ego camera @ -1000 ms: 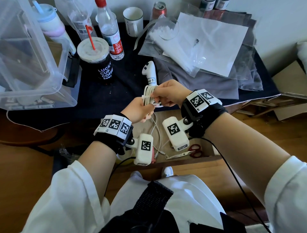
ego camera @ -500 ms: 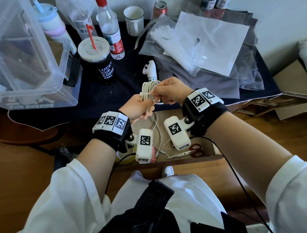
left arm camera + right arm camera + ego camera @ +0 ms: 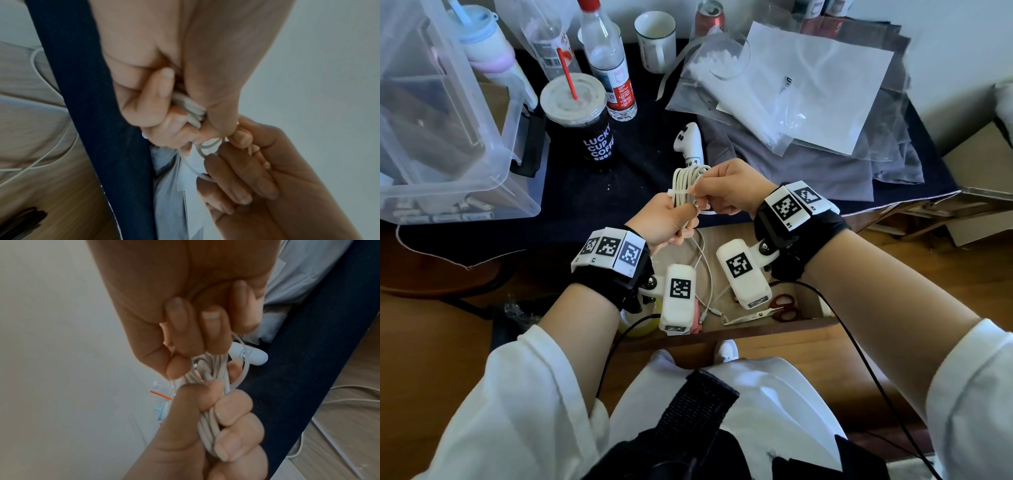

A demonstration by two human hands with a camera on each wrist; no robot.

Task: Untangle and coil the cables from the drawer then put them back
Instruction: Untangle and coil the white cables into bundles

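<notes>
Gripping a bundle of white cable [image 3: 686,185] in its curled fingers, the left hand [image 3: 666,222] holds the coil upright above the open drawer [image 3: 726,240]. The right hand [image 3: 729,190] pinches a strand at the coil's right side, fingers curled around it. Loose cable tails [image 3: 703,274] hang from the left fist down into the drawer, where their plug ends lie beside red-handled scissors [image 3: 767,313].

The wrist cameras hide much of the drawer, and both wrist views are blurred; how the pinched strand runs around the bundle cannot be made out.

Just beyond the hands, a white controller [image 3: 688,144] lies on the dark cloth [image 3: 647,150] covering the table. Farther left stand a coffee cup [image 3: 582,120] with a red straw, a water bottle [image 3: 607,65] and a clear plastic bin [image 3: 448,130], which the frame cuts off. Far right lie plastic bags [image 3: 791,85] over grey fabric [image 3: 808,171]. A pale wall rises behind, and wooden floor shows on both sides.
</notes>
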